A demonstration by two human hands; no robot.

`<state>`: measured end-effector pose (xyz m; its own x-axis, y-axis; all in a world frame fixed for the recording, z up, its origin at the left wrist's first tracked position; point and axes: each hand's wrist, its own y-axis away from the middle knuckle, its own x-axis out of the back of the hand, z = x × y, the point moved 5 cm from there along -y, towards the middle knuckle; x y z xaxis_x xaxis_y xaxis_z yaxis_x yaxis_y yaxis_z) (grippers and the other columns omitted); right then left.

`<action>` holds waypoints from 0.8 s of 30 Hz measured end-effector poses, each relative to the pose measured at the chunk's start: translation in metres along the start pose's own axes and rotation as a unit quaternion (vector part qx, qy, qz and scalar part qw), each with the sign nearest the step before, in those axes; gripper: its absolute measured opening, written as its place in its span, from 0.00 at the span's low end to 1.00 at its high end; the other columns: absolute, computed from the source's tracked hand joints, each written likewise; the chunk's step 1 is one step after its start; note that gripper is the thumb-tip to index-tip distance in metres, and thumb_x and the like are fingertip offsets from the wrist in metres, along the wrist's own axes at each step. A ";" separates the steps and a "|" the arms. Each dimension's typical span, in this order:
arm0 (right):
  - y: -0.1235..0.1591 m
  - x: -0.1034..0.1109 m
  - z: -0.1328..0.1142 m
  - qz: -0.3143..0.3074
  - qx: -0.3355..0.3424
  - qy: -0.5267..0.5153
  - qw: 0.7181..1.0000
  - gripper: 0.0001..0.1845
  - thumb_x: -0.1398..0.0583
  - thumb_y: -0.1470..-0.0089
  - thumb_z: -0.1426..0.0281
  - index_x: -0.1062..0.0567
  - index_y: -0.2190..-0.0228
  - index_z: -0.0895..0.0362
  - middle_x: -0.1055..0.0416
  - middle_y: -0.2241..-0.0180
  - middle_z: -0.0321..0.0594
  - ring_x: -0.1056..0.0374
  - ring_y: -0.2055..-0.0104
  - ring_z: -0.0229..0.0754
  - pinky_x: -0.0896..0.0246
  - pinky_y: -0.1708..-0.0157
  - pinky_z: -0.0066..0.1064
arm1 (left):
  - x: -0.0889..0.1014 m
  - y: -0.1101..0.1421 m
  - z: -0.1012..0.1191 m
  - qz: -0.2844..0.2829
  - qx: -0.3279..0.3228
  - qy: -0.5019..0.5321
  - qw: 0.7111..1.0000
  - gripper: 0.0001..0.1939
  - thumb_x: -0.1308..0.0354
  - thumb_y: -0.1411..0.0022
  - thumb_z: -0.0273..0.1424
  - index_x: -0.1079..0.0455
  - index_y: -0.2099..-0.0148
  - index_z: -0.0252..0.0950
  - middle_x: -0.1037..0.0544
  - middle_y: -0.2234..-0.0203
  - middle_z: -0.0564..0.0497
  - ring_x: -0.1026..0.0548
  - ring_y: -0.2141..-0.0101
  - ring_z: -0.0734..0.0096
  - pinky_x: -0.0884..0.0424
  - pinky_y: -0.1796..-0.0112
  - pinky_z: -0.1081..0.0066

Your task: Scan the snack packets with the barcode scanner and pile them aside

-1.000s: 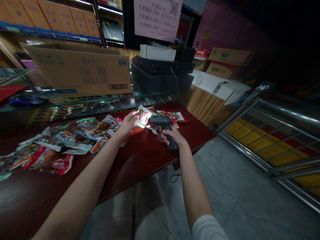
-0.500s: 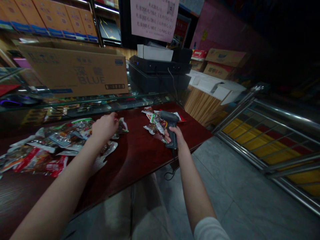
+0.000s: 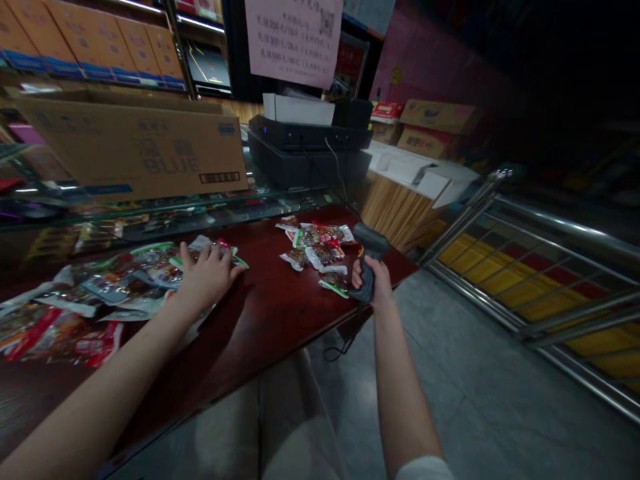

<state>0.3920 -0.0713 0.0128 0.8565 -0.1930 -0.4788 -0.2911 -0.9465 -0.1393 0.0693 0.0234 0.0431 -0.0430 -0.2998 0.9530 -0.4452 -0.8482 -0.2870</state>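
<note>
My left hand (image 3: 206, 275) lies with fingers spread over a snack packet (image 3: 240, 261) at the right end of a heap of snack packets (image 3: 133, 287). The packets are clear with green, white and red parts. A red packet (image 3: 65, 333) lies at the near left of the heap. My right hand (image 3: 376, 280) is wrapped round the handle of a dark barcode scanner (image 3: 369, 239), held above the table's right end. Just left of the scanner lies a smaller group of packets (image 3: 320, 243), with one green-edged packet (image 3: 335, 280) nearest to my right hand.
The dark red table (image 3: 270, 300) has its front edge near my legs. A large cardboard box (image 3: 145, 150) stands on the glass counter behind, beside a black cash drawer (image 3: 310, 160). A metal railing (image 3: 550, 267) runs along the right. The scanner's cable (image 3: 340, 350) hangs below the table edge.
My left hand has gone from closed to spread and come down onto the packets. The scanner in my right hand has shifted right, uncovering the small group of packets. The view has turned slightly.
</note>
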 end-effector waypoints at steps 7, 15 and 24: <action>0.005 0.010 0.014 0.023 0.006 -0.001 1.000 0.17 0.36 0.55 0.61 0.38 0.77 0.55 0.38 0.84 0.29 0.46 0.89 0.30 0.49 0.91 0.24 | -0.017 -0.056 0.086 -0.110 0.015 0.210 0.971 0.32 0.56 0.38 0.50 0.37 0.43 0.30 0.26 0.50 0.33 0.28 0.49 0.45 0.35 0.51 0.48; 0.009 0.010 0.015 0.004 -0.013 -0.008 1.000 0.17 0.36 0.54 0.61 0.38 0.78 0.56 0.36 0.83 0.30 0.46 0.89 0.29 0.48 0.91 0.23 | -0.046 -0.078 0.094 -0.108 0.023 0.381 0.918 0.21 0.40 0.50 0.37 0.31 0.55 0.31 0.23 0.58 0.40 0.25 0.57 0.57 0.30 0.57 0.63; 0.006 -0.031 0.014 -0.080 -0.052 0.021 0.995 0.16 0.36 0.53 0.62 0.37 0.77 0.56 0.35 0.84 0.31 0.44 0.89 0.30 0.47 0.91 0.24 | -0.005 -0.049 0.041 -0.035 0.031 0.666 0.744 0.29 0.39 0.50 0.38 0.35 0.46 0.34 0.23 0.57 0.45 0.25 0.60 0.65 0.29 0.57 0.63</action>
<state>0.3577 -0.0670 0.0149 0.9061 -0.0465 -0.4204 -0.1057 -0.9873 -0.1185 0.1276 0.0485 0.0480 -0.8892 0.4095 0.2043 -0.4470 -0.8726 -0.1968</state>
